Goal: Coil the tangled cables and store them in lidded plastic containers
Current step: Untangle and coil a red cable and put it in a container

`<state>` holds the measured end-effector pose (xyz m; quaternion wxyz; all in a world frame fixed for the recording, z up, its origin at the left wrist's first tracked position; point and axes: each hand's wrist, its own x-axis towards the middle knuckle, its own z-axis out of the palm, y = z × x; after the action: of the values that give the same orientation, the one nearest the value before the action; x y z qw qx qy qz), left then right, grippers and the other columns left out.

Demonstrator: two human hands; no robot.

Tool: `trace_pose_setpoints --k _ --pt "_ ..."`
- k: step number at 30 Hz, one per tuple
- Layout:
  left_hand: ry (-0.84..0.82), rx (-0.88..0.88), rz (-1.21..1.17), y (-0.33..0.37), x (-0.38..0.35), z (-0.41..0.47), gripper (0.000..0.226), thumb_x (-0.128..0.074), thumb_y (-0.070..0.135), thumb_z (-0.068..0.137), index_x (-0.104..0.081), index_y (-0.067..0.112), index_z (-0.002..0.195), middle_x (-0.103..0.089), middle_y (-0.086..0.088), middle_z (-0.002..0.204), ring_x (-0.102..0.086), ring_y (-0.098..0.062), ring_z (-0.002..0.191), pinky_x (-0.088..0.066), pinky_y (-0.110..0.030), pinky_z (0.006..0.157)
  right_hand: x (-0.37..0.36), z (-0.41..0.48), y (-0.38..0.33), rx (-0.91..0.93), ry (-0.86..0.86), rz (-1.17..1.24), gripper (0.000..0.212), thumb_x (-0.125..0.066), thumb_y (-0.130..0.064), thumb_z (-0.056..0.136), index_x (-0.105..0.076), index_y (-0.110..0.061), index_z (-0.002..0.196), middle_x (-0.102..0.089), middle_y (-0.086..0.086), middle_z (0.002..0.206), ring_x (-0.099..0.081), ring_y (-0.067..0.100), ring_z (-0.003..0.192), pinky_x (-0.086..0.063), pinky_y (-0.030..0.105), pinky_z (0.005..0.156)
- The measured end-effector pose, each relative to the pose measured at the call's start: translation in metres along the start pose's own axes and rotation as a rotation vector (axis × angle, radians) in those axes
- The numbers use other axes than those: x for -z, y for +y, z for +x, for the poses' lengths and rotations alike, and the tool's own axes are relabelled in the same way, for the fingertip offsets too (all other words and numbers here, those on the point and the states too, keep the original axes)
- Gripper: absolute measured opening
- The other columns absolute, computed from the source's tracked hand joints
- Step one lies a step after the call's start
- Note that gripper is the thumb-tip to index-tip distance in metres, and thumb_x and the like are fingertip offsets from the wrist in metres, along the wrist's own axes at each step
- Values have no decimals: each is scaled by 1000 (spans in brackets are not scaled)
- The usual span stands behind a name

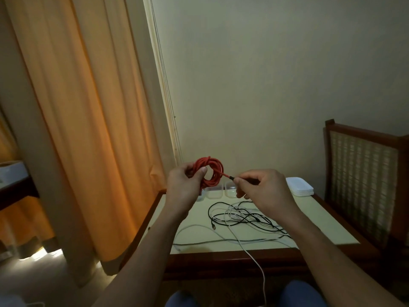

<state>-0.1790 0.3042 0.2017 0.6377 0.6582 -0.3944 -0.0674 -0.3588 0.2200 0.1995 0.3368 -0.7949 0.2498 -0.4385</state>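
Observation:
A red cable is wound into a small round coil held up above the table. My left hand grips the coil's left side, thumb across the loops. My right hand pinches the cable's dark plug end, which sticks out to the right of the coil. Below, a tangle of black and white cables lies on the pale tabletop. Clear plastic containers stand in a row at the table's far edge, partly hidden by my hands. A stack of white lids sits at the back right.
The small table has a dark wooden rim. One white cable hangs over its front edge toward my knees. A wooden chair with a woven back stands close on the right. Orange curtains hang at the left.

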Motion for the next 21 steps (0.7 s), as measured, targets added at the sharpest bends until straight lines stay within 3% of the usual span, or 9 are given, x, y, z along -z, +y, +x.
trace_pose_setpoints --k 3,5,8,11,14,17,21 --pt "-38 147 -228 -1 -7 -1 25 -68 19 98 -67 7 119 -76 -10 97 -76 -20 82 -57 -24 63 -11 2 16 -107 -80 96 12 -69 -20 93 -79 -24 88 -76 -3 72 -73 15 73 -60 48 83" --pt "-69 224 -344 -4 -11 1 23 -66 13 99 -65 3 120 -77 -13 99 -77 -20 84 -60 -29 68 -19 2 26 -111 -149 176 16 -65 -17 97 -76 -23 106 -77 2 75 -74 17 76 -59 49 86" --pt "-119 290 -433 -18 -17 3 20 -60 7 100 -64 1 120 -76 -16 103 -77 -22 87 -63 -34 70 -35 6 45 -91 -200 187 35 -57 -17 102 -64 -34 131 -76 2 77 -73 14 80 -58 42 86" --pt "-143 347 -451 -40 -22 5 19 -61 4 98 -68 0 116 -76 -19 103 -76 -27 91 -64 -37 74 -54 12 69 -135 -171 220 35 -53 -17 103 -68 -40 124 -75 -1 86 -72 14 84 -56 37 82" --pt "-154 404 -459 -65 -25 9 19 -60 3 99 -70 -1 115 -74 -23 110 -75 -31 100 -64 -42 80 -70 12 85 -212 -160 344 31 -51 -10 104 -71 -27 120 -76 1 97 -73 24 89 -58 35 73" --pt "-139 448 -461 -89 -29 15 19 -58 1 99 -68 -3 115 -74 -25 108 -76 -27 89 -63 -46 84 -84 15 96 -217 -150 440 35 -51 -1 102 -74 -27 107 -76 7 98 -73 24 84 -60 31 67" --pt "-142 505 -455 -117 -31 29 22 -58 1 100 -67 0 120 -73 -26 112 -75 -31 98 -61 -50 90 -102 27 113 -254 -147 468 38 -56 -1 100 -76 -34 97 -77 6 95 -74 23 84 -61 33 72"
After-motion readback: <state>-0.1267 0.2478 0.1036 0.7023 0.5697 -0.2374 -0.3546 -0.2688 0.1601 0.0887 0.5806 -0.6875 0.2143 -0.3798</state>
